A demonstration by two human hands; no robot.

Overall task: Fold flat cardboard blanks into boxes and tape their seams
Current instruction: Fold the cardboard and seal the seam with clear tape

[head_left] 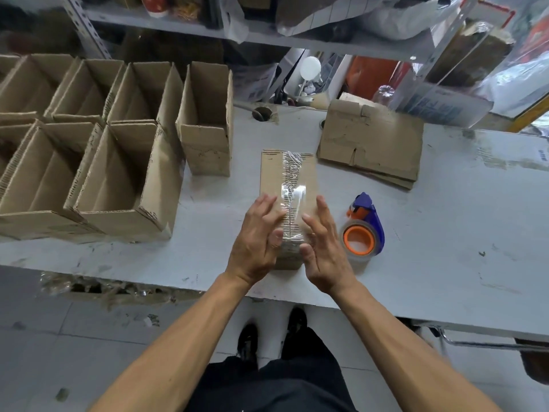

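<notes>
A: Where's the box [286, 185]?
B: Mid-desk [445, 221], taped seam up, the tape dispenser [364, 230] at its 3 o'clock. Left hand [255, 236] and right hand [322, 248] flank its near end, fingers straight — each grip open, pressing the tape.
A: How will it handle?
B: Likely light and hollow, stiff at the edges — slick on the tape, so hold the bare side walls

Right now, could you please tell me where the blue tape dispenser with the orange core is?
The blue tape dispenser with the orange core lies on the grey table, just right of the right hand and the taped cardboard box.
</notes>
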